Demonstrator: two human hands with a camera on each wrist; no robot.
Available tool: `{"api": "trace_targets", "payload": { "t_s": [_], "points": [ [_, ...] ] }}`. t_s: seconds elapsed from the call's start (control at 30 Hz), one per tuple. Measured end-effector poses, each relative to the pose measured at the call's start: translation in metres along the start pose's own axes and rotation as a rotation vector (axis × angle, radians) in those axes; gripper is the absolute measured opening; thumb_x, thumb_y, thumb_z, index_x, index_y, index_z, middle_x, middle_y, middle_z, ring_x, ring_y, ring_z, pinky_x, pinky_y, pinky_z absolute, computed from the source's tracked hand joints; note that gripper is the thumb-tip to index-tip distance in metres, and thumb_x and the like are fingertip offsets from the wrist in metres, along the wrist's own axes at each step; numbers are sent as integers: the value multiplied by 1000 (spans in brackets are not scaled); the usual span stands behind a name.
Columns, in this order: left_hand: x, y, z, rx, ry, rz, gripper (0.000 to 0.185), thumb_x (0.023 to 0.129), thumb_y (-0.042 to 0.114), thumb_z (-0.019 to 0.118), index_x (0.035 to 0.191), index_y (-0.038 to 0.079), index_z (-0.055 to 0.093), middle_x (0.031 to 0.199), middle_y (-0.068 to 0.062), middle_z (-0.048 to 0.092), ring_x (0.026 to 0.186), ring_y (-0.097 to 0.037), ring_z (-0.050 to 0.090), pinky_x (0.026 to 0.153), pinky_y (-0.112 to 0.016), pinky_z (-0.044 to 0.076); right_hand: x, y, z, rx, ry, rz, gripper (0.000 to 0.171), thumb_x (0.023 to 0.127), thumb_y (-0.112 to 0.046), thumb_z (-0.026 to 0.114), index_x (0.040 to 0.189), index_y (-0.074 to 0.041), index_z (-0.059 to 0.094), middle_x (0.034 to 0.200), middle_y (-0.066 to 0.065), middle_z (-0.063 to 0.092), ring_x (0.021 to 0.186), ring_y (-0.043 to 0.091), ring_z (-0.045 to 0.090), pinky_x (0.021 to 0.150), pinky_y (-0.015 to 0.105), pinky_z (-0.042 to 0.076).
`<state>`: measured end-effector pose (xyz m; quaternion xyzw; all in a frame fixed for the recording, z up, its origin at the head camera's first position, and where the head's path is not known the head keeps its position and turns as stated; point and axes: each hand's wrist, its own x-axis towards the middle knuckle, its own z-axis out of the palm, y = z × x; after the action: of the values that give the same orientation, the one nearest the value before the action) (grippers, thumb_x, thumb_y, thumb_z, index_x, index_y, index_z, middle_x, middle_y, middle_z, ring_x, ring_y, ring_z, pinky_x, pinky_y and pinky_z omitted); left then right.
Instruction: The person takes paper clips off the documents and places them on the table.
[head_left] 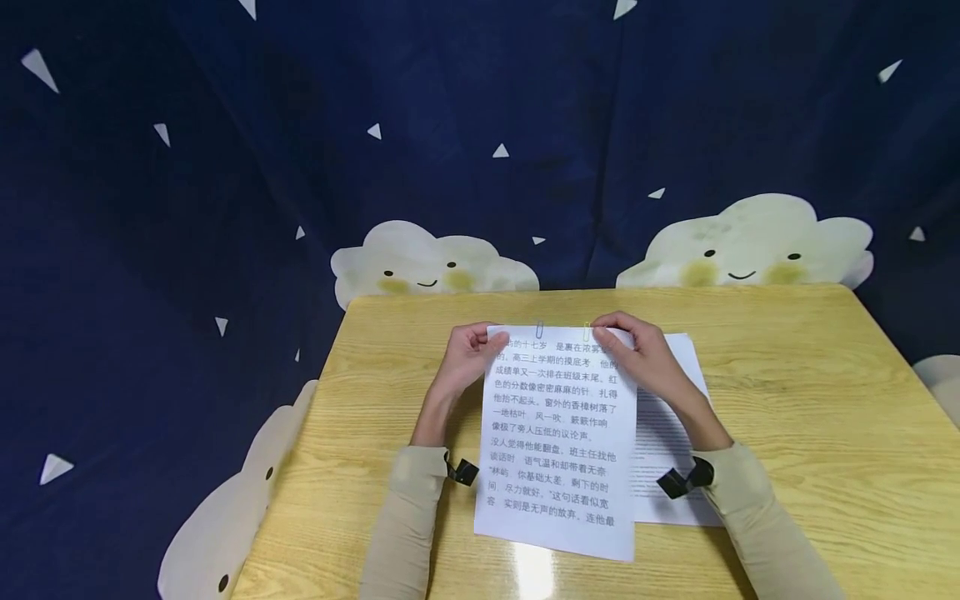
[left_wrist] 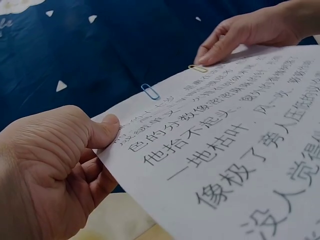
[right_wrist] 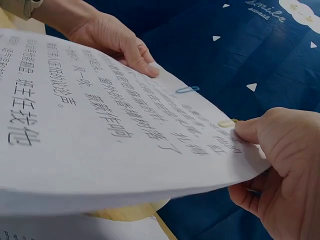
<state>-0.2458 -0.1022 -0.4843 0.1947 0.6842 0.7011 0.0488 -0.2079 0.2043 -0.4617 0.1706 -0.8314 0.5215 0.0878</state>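
A stack of white sheets printed with Chinese text is lifted off the wooden table at its far edge. My left hand pinches its top left corner, thumb on top. My right hand pinches the top right corner. Two paper clips sit on the top edge: a blue one and a yellow one, the latter just beside my right thumb.
Another printed sheet lies flat on the table under my right forearm. A dark blue cloth with white triangles and smiling clouds hangs behind and around the table.
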Motion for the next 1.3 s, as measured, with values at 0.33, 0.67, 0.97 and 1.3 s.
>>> {"api": "trace_targets", "payload": {
  "t_s": [0.33, 0.67, 0.97, 1.3],
  "points": [
    [1, 2, 10, -25, -21, -11, 17, 101, 0, 64, 108, -16, 70, 92, -20, 77, 71, -16, 74, 62, -24, 58, -5, -38, -6, 0, 61, -41, 15, 100, -1, 68, 112, 7, 71, 101, 21, 72, 73, 9, 63, 66, 14, 48],
    [3, 1, 18, -22, -36, -15, 17, 102, 0, 65, 108, -16, 70, 87, -17, 77, 66, -15, 72, 58, -23, 55, -4, -38, -9, -29, 105, -60, 10, 99, 2, 66, 103, 9, 71, 95, 21, 71, 81, 5, 56, 79, 12, 42],
    [-4, 2, 20, 22, -83, -56, 17, 103, 1, 64, 114, -9, 71, 88, -14, 76, 64, -15, 70, 53, -23, 50, -1, -2, -6, -24, 122, -37, 7, 98, -3, 69, 102, 1, 74, 94, 12, 71, 82, 8, 58, 78, 14, 43],
    [-2, 2, 21, 69, -137, -35, 20, 104, 5, 62, 119, -5, 72, 86, -13, 76, 54, -11, 60, 45, -20, 41, -1, -2, -11, -38, 137, -34, 6, 99, -8, 70, 98, -7, 76, 92, 6, 72, 81, 11, 60, 77, 17, 45]
  ]
}}
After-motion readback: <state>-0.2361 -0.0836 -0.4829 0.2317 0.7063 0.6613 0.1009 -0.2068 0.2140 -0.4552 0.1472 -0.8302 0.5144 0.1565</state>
